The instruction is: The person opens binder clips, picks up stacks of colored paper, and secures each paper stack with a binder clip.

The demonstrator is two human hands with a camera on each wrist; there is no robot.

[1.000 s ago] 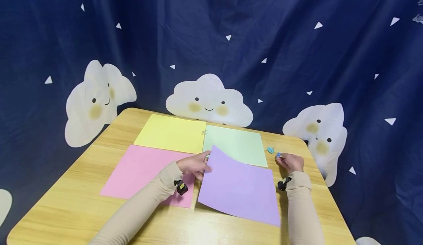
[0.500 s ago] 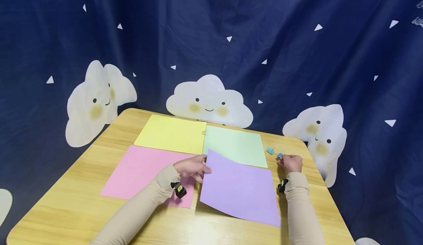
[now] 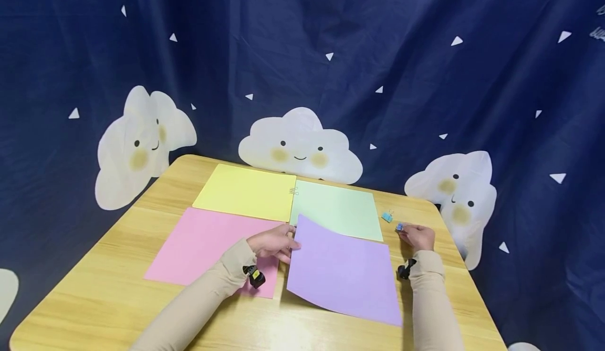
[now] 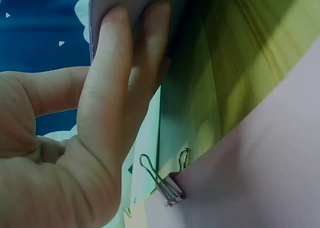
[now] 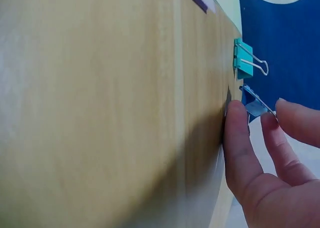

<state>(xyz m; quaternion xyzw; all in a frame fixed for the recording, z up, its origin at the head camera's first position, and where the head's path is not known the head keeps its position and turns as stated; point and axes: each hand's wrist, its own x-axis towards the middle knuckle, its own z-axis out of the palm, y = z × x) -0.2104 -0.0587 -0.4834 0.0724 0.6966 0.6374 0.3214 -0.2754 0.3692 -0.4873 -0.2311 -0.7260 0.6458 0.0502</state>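
Note:
My left hand (image 3: 273,243) pinches the left edge of a purple sheet of paper (image 3: 345,277), whose upper left corner is lifted and bent up. In the left wrist view, fingers (image 4: 111,62) press flat behind that sheet. Over at the right, my right hand (image 3: 419,237) pinches a small blue binder clip (image 5: 256,106) between thumb and fingers, close to the table top. A teal binder clip (image 5: 244,59) sits just beyond it, handles raised. Below the left hand, another binder clip (image 4: 172,188) with wire handles grips the edge of the pink sheet (image 3: 212,240).
A yellow sheet (image 3: 246,191) and a pale green sheet (image 3: 337,209) lie side by side at the back of the wooden table (image 3: 94,288). Another clip (image 3: 293,191) bridges their shared edge. A dark blue curtain (image 3: 378,51) with clouds hangs behind.
The left hand and the lifted corner of the purple sheet have dropped slightly, moving a little left. The right hand shifts and turns slightly at the blue binder clip.

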